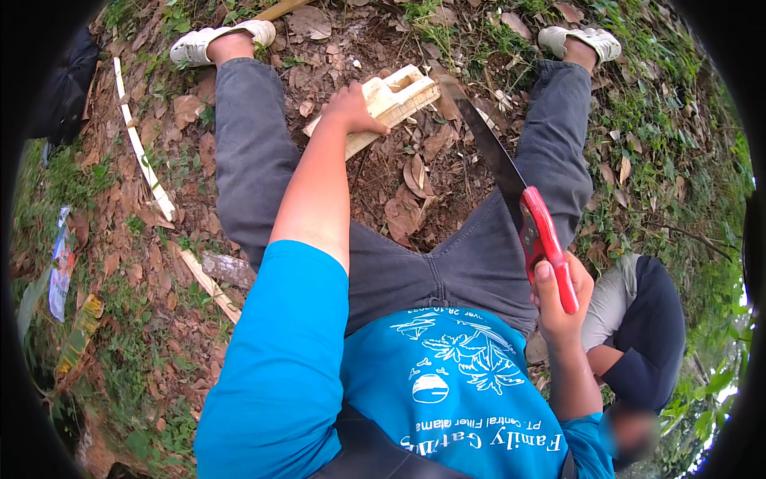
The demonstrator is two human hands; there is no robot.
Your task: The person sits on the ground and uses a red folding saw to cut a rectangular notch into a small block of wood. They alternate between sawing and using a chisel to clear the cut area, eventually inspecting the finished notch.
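Note:
My left hand (pixel 349 110) grips a pale wooden block (pixel 411 97) low over the ground between my spread legs. A squarish notch is cut into the block's far right part, and its surface looks freshly cut. In my right hand (pixel 565 297) is a pruning saw (pixel 539 231), held by its red handle with my fingers wrapped round it. Its long dark blade slants up and to the left over my right thigh. The tip comes close to the block's notched end; whether they touch I cannot tell.
Dry leaves and grass cover the ground. Left of me lie a long pale wood strip (pixel 140 152), a shorter strip (pixel 209 281), a grey piece of wood (pixel 229 270) and a plastic wrapper (pixel 60 267). Another person (pixel 646 331) in dark clothing is close by my right side.

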